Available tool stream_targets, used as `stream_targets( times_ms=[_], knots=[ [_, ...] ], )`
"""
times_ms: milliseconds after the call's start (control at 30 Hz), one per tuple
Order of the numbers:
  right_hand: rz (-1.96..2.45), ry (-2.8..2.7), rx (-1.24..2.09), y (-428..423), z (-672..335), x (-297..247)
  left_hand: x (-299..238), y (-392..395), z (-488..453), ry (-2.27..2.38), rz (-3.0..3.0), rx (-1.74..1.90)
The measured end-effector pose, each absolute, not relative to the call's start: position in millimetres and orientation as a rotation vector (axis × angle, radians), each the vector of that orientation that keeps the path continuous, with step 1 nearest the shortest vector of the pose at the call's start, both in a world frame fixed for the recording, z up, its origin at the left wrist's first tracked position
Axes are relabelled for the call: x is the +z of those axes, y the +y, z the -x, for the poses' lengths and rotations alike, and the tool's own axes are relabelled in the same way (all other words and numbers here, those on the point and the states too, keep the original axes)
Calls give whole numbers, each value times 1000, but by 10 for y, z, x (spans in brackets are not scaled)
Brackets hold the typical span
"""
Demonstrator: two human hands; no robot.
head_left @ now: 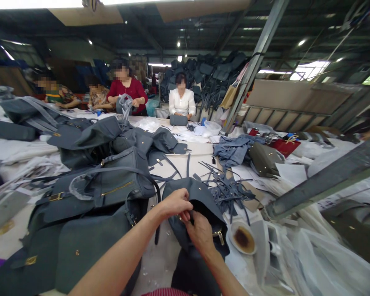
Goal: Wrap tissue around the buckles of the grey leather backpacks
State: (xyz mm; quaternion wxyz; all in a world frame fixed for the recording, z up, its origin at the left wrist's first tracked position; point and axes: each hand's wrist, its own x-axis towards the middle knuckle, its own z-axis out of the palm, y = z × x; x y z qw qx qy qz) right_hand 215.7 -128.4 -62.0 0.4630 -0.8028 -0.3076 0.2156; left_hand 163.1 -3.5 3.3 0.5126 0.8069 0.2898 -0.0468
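Note:
A dark blue-grey leather bag (203,191) lies in front of me with its mouth open towards me, and a gold zip shows on the right of its rim. My left hand (177,202) is closed, fingers pinched at the near edge of the opening. Close against it, my right hand (200,231) also pinches that edge, its thumb and fingers together. The fingertips meet over the rim, so the exact bit between them is hidden. Just right of the bag lies a heap of thin blue-grey straps (225,187).
Finished-looking bags (120,181) are piled on the left. A white dish of brown stuff (243,237) sits at right, beside a clear plastic bin (269,255). A slanted metal post (323,176) crosses the right side. Several people work across the table, one in white (181,102).

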Motion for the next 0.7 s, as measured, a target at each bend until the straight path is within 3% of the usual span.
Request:
stream_targets(
  times_ms=[200,500,700],
  knots=[
    [2033,-809,694,-1419,-2527,-498,-97,122,-1052,731,-2069,181],
    [2073,-823,861,-1450,-2421,-267,-302,-411,-843,650,-2066,263],
    [2028,-949,786,-1368,-2326,-289,-411,-412,-813,656,-1943,326]
  ],
)
